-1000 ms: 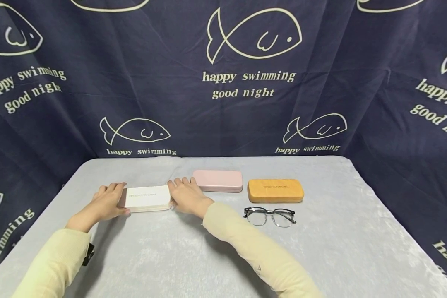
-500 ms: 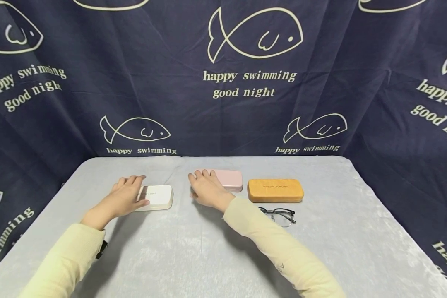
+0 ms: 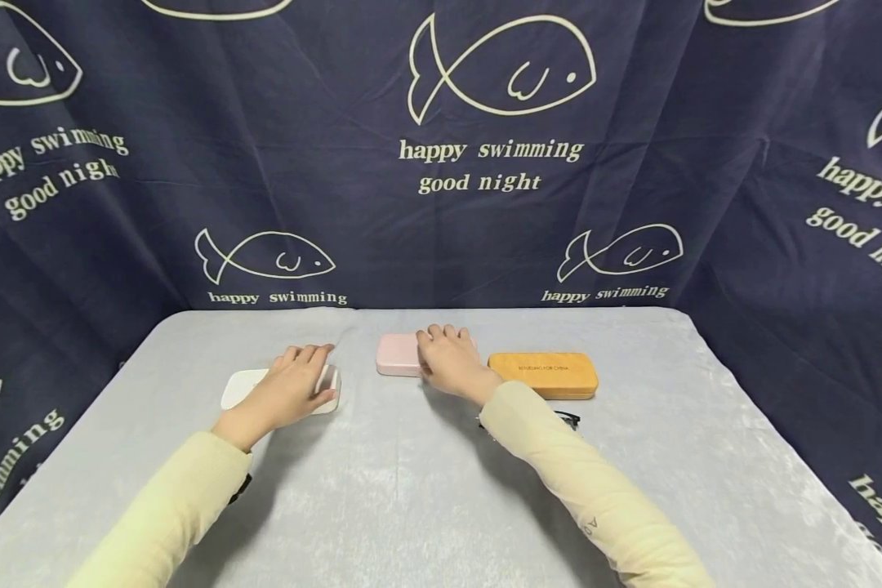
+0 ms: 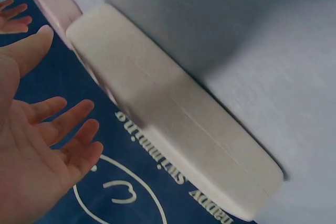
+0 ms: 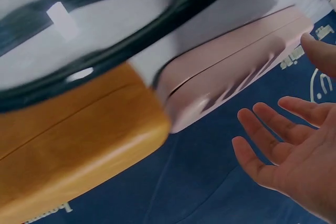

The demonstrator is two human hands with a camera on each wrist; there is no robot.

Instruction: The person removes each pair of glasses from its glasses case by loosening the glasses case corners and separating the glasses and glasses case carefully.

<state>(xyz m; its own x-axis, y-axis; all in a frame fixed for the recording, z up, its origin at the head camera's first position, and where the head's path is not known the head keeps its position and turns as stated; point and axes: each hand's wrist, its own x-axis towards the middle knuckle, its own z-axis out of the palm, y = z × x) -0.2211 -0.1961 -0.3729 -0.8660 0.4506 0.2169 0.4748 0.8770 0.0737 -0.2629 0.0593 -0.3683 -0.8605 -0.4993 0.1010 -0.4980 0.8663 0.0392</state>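
Note:
A white glasses case (image 3: pixel 244 387) lies closed on the left of the table, partly covered by my left hand (image 3: pixel 282 392). That hand hovers over its right part with fingers spread; in the left wrist view a gap separates the fingers (image 4: pixel 73 124) from the case (image 4: pixel 173 108). Further right lies a closed pink glasses case (image 3: pixel 397 356). My right hand (image 3: pixel 452 359) is above its right half, hiding that part. The right wrist view shows the right hand (image 5: pixel 294 145) with loosely bent fingers, holding nothing, beside the pink case (image 5: pixel 231 61).
An orange glasses case (image 3: pixel 544 376) lies right of the pink one. Black-framed glasses (image 3: pixel 569 420) lie in front of it, mostly hidden by my right sleeve (image 3: pixel 559 465). A grey-blue cloth covers the table (image 3: pixel 382 506); a dark blue fish-print curtain (image 3: pixel 441 245) surrounds it.
Both hands have left the ends of the white case, where they were a second ago. The left slid rightward over it; the right travelled right to above the pink case. The cases look unmoved.

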